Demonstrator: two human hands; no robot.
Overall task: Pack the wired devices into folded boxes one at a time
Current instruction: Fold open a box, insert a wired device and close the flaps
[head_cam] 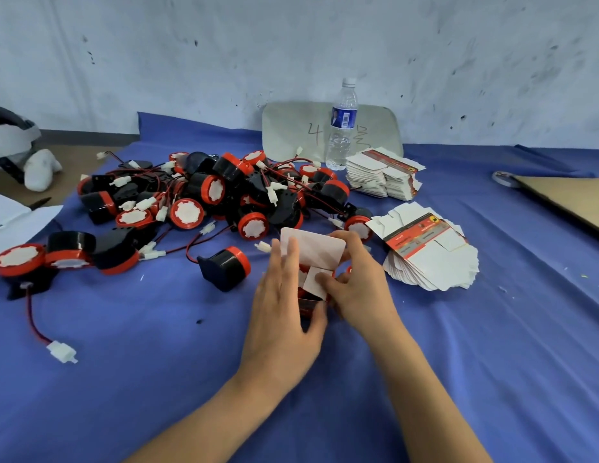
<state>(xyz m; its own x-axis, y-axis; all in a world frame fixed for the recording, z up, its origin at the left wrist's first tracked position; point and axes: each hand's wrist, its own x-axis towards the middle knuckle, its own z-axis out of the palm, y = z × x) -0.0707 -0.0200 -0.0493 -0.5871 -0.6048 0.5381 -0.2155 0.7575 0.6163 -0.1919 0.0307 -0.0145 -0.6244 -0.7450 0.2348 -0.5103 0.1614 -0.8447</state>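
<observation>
Standing between both hands: one folded box [312, 246], white card with red and black print on its near wall. Its lid flap is raised, a small side flap is turned inward, and red shows inside the opening.

The left hand [284, 295] grips the box's left side, fingers straight against it and thumb across the near wall. The right hand [356, 284] grips the right side, thumb pressing the side flap and fingers curled behind the lid.

Just beyond lies a heap of wired devices [208, 195]: black housings, red rims, white faces, red-black leads. Two stacks of flat box blanks [428, 259] sit to the right.

All rest on a blue cloth [157, 379]. A water bottle [341, 128] stands before a scuffed grey wall [291, 45].
</observation>
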